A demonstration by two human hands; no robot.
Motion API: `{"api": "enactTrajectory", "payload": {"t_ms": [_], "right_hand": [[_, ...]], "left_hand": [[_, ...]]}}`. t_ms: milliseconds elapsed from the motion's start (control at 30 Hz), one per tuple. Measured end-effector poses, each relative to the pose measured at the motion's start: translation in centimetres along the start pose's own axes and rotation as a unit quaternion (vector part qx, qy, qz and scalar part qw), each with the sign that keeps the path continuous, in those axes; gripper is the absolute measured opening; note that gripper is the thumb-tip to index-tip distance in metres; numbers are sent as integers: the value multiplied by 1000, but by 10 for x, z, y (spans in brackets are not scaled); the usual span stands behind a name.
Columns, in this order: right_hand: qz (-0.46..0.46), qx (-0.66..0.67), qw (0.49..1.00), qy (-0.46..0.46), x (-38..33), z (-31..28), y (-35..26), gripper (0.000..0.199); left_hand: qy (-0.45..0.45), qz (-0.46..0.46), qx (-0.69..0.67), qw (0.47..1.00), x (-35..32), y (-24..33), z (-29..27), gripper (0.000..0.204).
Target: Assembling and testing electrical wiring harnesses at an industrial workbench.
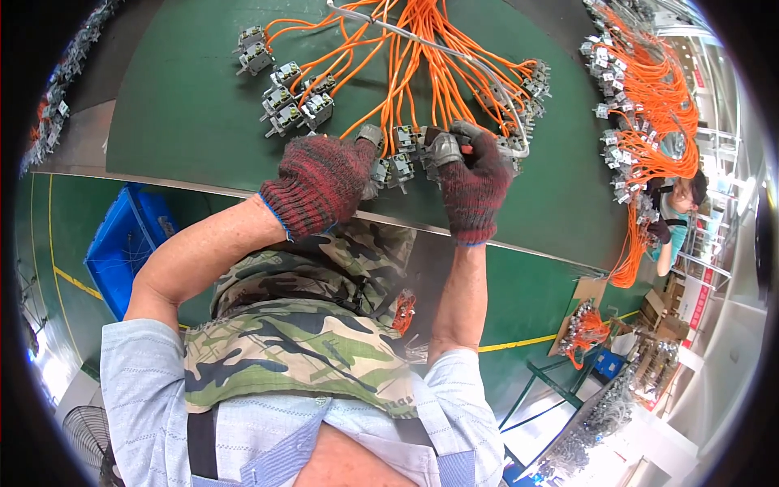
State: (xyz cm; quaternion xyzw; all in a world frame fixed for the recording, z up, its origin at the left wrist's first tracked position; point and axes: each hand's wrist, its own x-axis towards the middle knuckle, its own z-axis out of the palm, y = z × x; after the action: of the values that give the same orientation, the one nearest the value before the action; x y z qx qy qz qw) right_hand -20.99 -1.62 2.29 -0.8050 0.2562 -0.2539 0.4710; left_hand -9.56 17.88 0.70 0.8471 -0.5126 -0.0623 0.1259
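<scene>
Both hands wear dark red and grey knitted gloves with grey tape around fingertips. My left hand (320, 180) is closed at a small grey metal connector (379, 172) at the table's near edge; its fingertips partly cover it. My right hand (475, 180) is closed in a pinch just right of more grey connectors (403, 138). A small dark and red piece (466, 149) shows between its fingers, mostly hidden, its kind unclear. Orange cables (418, 61) fan from the far edge to the connectors. A pale grey tube (454, 50) crosses them and bends down beside my right hand.
More connectors (284, 105) lie at left on the green tabletop (195, 105). A large orange cable bundle (661, 97) lies at the right, with another person (680, 203) beyond. A blue bin (122, 243) stands below left, a fan (88, 434) lower left. A green stand (544, 390) is lower right.
</scene>
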Motion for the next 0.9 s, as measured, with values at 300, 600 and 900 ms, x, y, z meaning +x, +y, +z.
{"api": "enactTrajectory", "payload": {"t_ms": [300, 600, 900], "right_hand": [[45, 4, 998, 45, -59, 8, -27, 24], [17, -161, 985, 65, -80, 25, -40, 35], [8, -72, 988, 138, -93, 33, -18, 32]], "left_hand": [[-77, -35, 27, 996, 2, 4, -9, 65], [-41, -13, 16, 999, 0, 0, -7, 52], [-104, -29, 19, 994, 2, 0, -12, 78]]}}
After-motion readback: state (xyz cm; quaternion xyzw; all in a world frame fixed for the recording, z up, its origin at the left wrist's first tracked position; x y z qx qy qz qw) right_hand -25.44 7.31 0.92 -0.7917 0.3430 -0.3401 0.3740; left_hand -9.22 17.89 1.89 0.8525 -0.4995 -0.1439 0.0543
